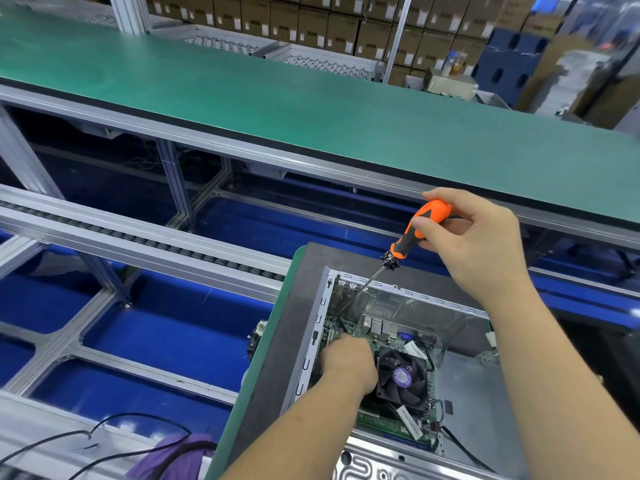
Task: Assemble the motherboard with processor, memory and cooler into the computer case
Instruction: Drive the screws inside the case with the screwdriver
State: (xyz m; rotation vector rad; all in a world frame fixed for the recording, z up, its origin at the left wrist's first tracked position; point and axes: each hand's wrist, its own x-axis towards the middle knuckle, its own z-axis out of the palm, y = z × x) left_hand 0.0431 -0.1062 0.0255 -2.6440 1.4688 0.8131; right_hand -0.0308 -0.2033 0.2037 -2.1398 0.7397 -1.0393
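Purple cloth (180, 452): bottom edge, left of the forearms, with black cables (104, 455) lying over it.
Roller track (138, 240): grey rail crossing the left side, above blue floor.
Left hand (346, 362): inside the case, knuckles up, fingers bent down onto the motherboard; whether they pinch anything cannot be told.
Computer case (322, 306): open metal shell on a dark mat (294, 306).
Motherboard (349, 327): green, seated in the case floor.
Cooler (403, 379): black fan on the board, just right of the left hand.
Screwdriver (415, 233): orange handle, shaft slanting down-left, tip at the board's far-left corner.
Right hand (474, 244): fingers wrapped round the handle.
Green bench (311, 109): runs behind.
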